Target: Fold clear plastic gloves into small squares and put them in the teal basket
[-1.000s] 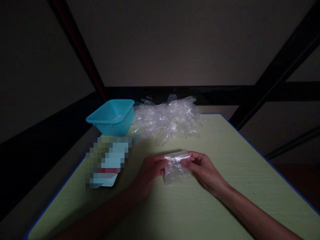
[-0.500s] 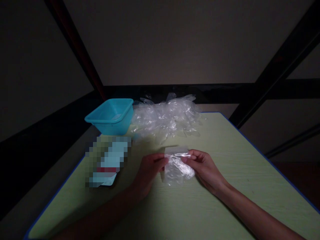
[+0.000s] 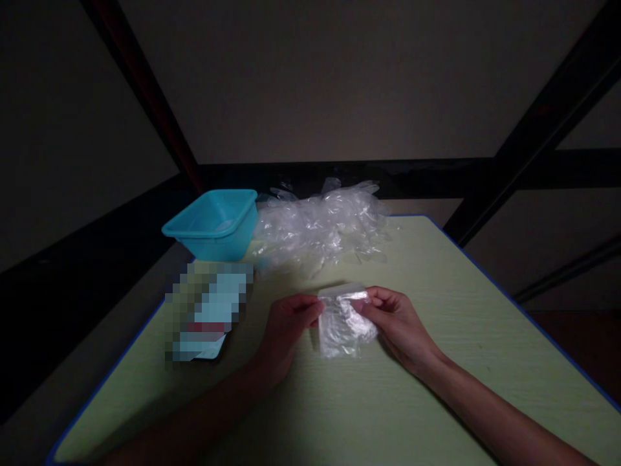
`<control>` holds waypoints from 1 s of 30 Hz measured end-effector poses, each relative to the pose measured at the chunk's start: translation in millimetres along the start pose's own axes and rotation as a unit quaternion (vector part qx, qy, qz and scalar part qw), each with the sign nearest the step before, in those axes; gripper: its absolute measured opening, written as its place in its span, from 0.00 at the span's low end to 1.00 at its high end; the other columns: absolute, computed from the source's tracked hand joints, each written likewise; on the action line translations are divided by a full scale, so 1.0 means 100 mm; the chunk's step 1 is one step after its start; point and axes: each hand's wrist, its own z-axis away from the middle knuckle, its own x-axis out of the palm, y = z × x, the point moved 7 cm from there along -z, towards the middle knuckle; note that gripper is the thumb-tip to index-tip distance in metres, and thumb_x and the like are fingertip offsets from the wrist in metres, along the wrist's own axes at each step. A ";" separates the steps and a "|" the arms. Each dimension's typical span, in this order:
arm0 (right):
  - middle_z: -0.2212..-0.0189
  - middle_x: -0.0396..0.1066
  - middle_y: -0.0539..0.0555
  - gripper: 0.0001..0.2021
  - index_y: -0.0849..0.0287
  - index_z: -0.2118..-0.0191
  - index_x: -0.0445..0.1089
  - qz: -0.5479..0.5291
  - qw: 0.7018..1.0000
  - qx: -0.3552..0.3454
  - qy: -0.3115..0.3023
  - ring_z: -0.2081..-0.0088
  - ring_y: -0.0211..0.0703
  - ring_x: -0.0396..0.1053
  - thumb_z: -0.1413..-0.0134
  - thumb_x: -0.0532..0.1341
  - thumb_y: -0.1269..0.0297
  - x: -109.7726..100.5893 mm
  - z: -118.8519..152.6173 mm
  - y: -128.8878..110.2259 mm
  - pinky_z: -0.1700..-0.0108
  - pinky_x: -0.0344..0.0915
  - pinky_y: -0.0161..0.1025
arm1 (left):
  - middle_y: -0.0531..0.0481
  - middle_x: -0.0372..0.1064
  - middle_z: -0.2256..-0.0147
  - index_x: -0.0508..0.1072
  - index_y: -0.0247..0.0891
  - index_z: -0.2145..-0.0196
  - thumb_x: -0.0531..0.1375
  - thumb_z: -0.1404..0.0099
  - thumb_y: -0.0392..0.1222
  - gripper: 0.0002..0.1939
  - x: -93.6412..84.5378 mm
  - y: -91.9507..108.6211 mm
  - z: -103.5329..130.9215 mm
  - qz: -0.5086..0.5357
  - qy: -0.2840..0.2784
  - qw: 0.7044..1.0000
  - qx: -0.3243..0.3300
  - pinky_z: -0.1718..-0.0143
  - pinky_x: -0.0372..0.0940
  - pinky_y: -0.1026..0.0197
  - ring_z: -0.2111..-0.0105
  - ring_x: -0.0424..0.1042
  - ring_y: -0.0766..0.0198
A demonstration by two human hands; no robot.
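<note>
A clear, crinkled plastic piece (image 3: 342, 327), roughly square with a straight upper edge, is stretched between my two hands above the table. My left hand (image 3: 291, 327) pinches its left edge between thumb and fingers. On the other side, my right hand (image 3: 400, 323) grips the right edge the same way, thumb on top. Beyond the hands lies a loose heap of clear plastic (image 3: 325, 223), with glove-like finger shapes sticking out of it.
A turquoise basin (image 3: 218, 249) stands at the table's far left, with something pale inside. Nearer, a pixelated flat object (image 3: 213, 314) lies left of my hands. The pale green table (image 3: 485, 362) has a blue edge; a dark wall rises behind it.
The plastic piece has tilted slightly, its upper right corner a little higher, and its lower part hangs differently. Both hands keep their hold. The whole view has shifted very slightly.
</note>
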 end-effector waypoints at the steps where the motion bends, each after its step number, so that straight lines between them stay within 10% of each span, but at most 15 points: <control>1: 0.84 0.68 0.47 0.11 0.61 0.80 0.71 0.000 1.000 0.001 0.001 0.81 0.31 0.60 0.72 0.72 0.63 0.00 0.00 0.01 0.76 0.54 0.32 | 0.56 0.64 0.83 0.74 0.34 0.81 0.64 0.56 0.40 0.06 0.00 -0.01 0.00 0.007 0.003 1.000 -0.004 0.75 0.56 0.67 0.80 0.60 0.69; 23: 0.77 0.71 0.50 0.04 0.56 0.77 0.77 0.066 0.991 -0.091 -0.069 0.75 0.36 0.63 0.63 0.64 0.68 0.01 0.01 -0.13 0.73 0.55 0.34 | 0.55 0.63 0.79 0.76 0.36 0.81 0.59 0.54 0.33 0.05 0.07 0.16 0.01 0.036 -0.077 0.993 0.087 0.75 0.56 0.68 0.77 0.61 0.70; 30: 0.71 0.69 0.50 0.09 0.52 0.79 0.77 0.082 0.985 -0.144 -0.056 0.71 0.37 0.64 0.62 0.60 0.71 -0.03 0.03 -0.23 0.71 0.54 0.35 | 0.55 0.67 0.74 0.76 0.38 0.64 0.65 0.58 0.32 0.19 0.10 0.15 0.04 0.130 -0.090 0.986 0.054 0.74 0.60 0.69 0.74 0.66 0.69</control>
